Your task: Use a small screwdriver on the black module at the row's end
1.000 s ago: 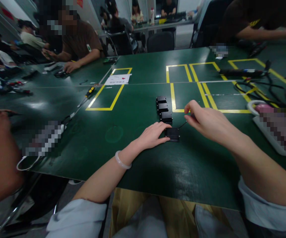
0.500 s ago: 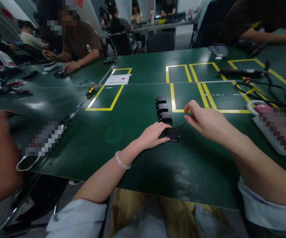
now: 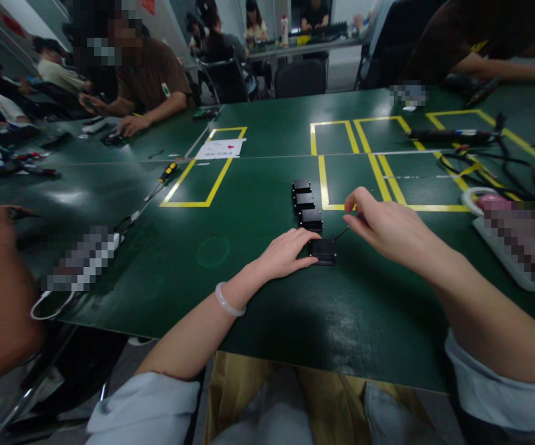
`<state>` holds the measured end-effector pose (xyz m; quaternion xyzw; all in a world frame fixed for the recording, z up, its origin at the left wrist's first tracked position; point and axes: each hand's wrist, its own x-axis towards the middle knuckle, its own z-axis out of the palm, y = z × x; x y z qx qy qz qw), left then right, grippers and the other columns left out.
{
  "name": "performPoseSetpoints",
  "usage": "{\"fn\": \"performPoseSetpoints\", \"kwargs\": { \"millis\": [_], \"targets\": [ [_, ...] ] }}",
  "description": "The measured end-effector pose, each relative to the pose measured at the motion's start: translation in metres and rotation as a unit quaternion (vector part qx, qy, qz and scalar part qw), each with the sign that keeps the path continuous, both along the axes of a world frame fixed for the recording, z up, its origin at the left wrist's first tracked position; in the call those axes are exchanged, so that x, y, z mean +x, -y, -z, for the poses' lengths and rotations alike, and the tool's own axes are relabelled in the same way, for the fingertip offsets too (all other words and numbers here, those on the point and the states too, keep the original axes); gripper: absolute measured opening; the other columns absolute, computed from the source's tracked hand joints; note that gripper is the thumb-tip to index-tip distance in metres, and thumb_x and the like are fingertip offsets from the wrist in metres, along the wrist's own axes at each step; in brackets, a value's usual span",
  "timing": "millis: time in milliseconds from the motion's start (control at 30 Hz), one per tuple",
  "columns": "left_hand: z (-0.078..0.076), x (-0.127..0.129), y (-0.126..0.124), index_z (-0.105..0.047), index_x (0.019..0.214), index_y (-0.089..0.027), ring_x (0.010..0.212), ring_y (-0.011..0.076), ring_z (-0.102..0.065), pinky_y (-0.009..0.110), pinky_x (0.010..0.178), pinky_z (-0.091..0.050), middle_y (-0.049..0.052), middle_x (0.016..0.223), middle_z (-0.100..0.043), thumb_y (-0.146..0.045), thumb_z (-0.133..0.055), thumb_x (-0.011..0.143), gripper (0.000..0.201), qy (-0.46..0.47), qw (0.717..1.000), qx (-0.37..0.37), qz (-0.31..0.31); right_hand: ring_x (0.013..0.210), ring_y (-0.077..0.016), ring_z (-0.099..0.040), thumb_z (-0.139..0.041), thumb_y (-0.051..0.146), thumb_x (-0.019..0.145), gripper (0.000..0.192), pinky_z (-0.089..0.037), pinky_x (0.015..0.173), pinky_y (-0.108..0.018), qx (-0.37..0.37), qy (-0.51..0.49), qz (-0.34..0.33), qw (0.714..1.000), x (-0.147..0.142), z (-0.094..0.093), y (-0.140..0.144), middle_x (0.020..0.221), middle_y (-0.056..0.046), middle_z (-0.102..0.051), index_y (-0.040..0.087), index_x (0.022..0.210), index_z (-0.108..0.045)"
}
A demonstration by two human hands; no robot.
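Near the front-centre of the green table (image 3: 267,296), head view: small black box (image 3: 323,250) lies flat, the nearest of a row of four. Left hand (image 3: 286,252) rests on the table just left of the box, fingertips (image 3: 312,261) touching its left edge, thumb along the near side; hand loosely curled, steadying the box, not lifting it. White bangle (image 3: 227,301) on the left wrist. Right hand (image 3: 390,227) is just right of and slightly beyond the box, thumb and forefinger pinched narrow on a thin dark tool (image 3: 341,233) whose tip reaches the box's far right corner. Can't tell what kind of tool it is, too thin and dark.

Just beyond the box, three more black boxes (image 3: 305,201) in a line running away from the person, close together, next to the yellow tape outline (image 3: 325,182). Far left of the box, a yellow-handled screwdriver (image 3: 167,173) beside another yellow rectangle; white paper (image 3: 221,148) beyond it. Right of the box, well apart, a white tray (image 3: 494,241) with blurred contents; black cables (image 3: 485,164) beyond that. Across the table, far left of the box, a seated person's hand (image 3: 130,125) on the tabletop.
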<state>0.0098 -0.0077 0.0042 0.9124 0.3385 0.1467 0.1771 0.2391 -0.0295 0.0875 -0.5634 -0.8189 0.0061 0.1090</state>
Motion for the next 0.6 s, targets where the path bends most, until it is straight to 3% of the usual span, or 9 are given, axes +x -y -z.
{"fn": "performPoseSetpoints", "kwargs": {
  "millis": [200,400,600],
  "targets": [
    [0.0001,0.0000,0.0001,-0.048,0.125,-0.023,0.103,0.0230,-0.055,0.036,0.088,-0.046,0.007,0.116,-0.058,-0.038,-0.060,0.091,0.039,0.001,1.000,0.002,0.002,0.067,-0.0206,-0.060,-0.040,0.035,0.094,0.024,-0.029,0.053,-0.029,-0.001,-0.019,-0.006,1.000,0.0002,-0.0012,0.0014,0.082,-0.006,-0.069,0.020,0.113,-0.045],
    [-0.0021,0.0003,0.0013,-0.048,0.124,-0.023,0.104,0.0227,-0.055,0.036,0.089,-0.046,0.006,0.116,-0.058,-0.037,-0.060,0.091,0.038,0.003,1.000,-0.001,0.002,0.059,-0.0195,-0.056,-0.037,0.045,0.096,0.028,-0.025,0.051,-0.028,0.006,0.011,0.012,1.000,-0.0021,-0.0028,0.0018,0.071,-0.004,-0.065,0.021,0.105,-0.049],
    [-0.0019,0.0005,0.0012,-0.048,0.125,-0.023,0.105,0.0232,-0.055,0.037,0.089,-0.046,0.007,0.118,-0.058,-0.037,-0.060,0.091,0.039,0.000,1.000,-0.006,-0.003,0.062,-0.0191,-0.057,-0.037,0.036,0.095,0.025,-0.028,0.053,-0.028,-0.002,-0.008,-0.005,1.000,0.0004,-0.0014,0.0006,0.076,-0.005,-0.067,0.020,0.110,-0.048]
  ]
}}
